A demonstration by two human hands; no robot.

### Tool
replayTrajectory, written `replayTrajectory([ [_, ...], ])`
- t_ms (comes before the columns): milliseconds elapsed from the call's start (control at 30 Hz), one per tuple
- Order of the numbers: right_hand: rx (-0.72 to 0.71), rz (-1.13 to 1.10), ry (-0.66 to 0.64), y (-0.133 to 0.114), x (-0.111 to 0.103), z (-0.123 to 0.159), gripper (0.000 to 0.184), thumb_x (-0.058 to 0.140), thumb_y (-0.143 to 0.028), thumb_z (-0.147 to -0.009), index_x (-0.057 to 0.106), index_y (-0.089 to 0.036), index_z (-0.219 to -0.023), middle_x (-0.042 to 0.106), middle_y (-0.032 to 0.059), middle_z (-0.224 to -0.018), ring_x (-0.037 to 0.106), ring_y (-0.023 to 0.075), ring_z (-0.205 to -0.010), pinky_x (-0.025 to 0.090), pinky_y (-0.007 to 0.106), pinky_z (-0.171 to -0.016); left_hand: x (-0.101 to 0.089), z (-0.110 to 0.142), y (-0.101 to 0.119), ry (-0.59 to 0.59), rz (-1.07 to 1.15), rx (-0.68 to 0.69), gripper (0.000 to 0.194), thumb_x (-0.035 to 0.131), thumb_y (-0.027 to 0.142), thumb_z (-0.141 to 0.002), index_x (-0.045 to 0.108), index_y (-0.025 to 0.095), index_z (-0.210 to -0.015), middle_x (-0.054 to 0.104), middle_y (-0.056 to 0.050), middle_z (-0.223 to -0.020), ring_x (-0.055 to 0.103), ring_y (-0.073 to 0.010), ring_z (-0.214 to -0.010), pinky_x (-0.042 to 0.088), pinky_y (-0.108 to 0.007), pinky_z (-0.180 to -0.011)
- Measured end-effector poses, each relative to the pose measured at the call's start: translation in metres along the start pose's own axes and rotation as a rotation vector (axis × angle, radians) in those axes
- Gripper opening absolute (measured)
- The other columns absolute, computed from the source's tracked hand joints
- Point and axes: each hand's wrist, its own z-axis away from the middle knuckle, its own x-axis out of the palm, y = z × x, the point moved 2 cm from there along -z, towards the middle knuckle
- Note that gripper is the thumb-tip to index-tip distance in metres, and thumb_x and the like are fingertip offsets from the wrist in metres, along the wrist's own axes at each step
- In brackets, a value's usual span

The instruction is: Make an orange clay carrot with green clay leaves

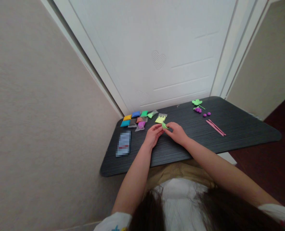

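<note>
Pinch of left hand (pixel 153 134) and right hand (pixel 178 132), narrow-fingered, on light-green, pointed, seemingly clay piece (pixel 164 125); possible misshaping from over-firm pressure.

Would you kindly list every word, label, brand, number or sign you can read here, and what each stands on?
No words, brands or numbers can be read.
Phone: its screen is pixelated, nothing legible.
Small packets: too small to make out any lettering.
Green piece in the left hand and right hand: no lettering discernible.
White door: two heart shapes, no lettering seen.
</note>
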Motion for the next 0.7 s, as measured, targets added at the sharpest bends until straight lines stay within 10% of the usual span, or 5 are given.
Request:
replayTrajectory([
  [700, -0.007, 0.0, 0.024, 0.0002, -0.0012, -0.0021, 0.009, 0.053, -0.028, -0.077, 0.059, -0.022, -0.081, 0.062, 0.0035, -0.083, 0.053, 0.018, -0.083, 0.041, 0.033, -0.076, -0.0017, -0.0029, 0.0001, 0.006, -0.006, -0.006, 0.028, 0.067, 0.018, -0.062, 0.061, 0.014, -0.088, 0.065, -0.005, -0.086, 0.06, -0.0121, -0.076, 0.045, -0.028, -0.076],
])
